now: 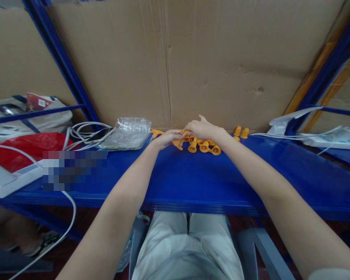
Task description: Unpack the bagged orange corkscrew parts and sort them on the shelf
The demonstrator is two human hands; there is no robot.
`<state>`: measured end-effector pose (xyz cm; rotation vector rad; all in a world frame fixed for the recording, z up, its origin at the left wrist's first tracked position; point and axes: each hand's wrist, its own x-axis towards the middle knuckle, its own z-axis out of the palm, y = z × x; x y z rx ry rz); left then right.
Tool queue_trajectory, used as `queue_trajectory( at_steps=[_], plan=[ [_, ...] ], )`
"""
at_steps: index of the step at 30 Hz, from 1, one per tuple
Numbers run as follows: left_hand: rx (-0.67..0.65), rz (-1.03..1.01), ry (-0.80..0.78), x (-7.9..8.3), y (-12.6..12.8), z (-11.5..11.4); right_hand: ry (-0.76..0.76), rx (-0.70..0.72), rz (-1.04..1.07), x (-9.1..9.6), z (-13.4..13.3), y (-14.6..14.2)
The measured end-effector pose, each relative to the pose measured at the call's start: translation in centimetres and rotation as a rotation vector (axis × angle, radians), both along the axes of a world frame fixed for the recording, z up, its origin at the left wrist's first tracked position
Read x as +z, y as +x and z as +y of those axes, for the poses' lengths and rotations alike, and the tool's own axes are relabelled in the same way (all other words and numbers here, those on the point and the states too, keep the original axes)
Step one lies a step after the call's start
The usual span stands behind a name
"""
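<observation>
Pale trousers (189,245) come nearest, below the front edge of a blue surface (186,182). Farther in, a cluster of orange cup-shaped pieces (204,146) lies under two bare hands. The left hand (169,138) bends its fingers at the cluster's left end; the right hand (201,127) arches over its top. Whether either grips a piece, I cannot tell. Rounded sides could let a nudged piece roll. More orange cups (244,133) sit beyond the right wrist; a sideways sweep could topple them against the cardboard wall (207,70) behind.
</observation>
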<state>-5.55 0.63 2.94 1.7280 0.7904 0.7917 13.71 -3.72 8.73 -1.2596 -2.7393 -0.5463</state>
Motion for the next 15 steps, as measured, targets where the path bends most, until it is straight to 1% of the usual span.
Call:
queue_trajectory(
  at_steps=[5, 8, 10, 12, 13, 15],
  plan=[
    [-0.022, 0.003, -0.049, -0.1, 0.1, -0.1, 0.110, -0.042, -0.022, 0.3, -0.2, 0.2],
    [0.020, -0.025, -0.065, -0.3, -0.3, 0.1, 0.189, -0.094, 0.079, 0.5, 1.3, 1.9],
    [0.095, -0.090, -0.062, -0.5, -0.5, 0.4, 0.250, -0.140, 0.230, 0.6, 3.0, 4.2],
    [0.198, -0.176, -0.044, -0.7, -0.6, 0.9, 0.294, -0.200, 0.441, 0.3, 5.0, 7.1],
    [0.257, -0.217, -0.027, -0.8, -0.7, 1.1, 0.300, -0.237, 0.562, 0.1, 6.0, 8.7],
    [0.385, -0.284, 0.014, -1.0, -0.9, 1.7, 0.241, -0.319, 0.795, -0.8, 7.6, 12.0]
  ],
)
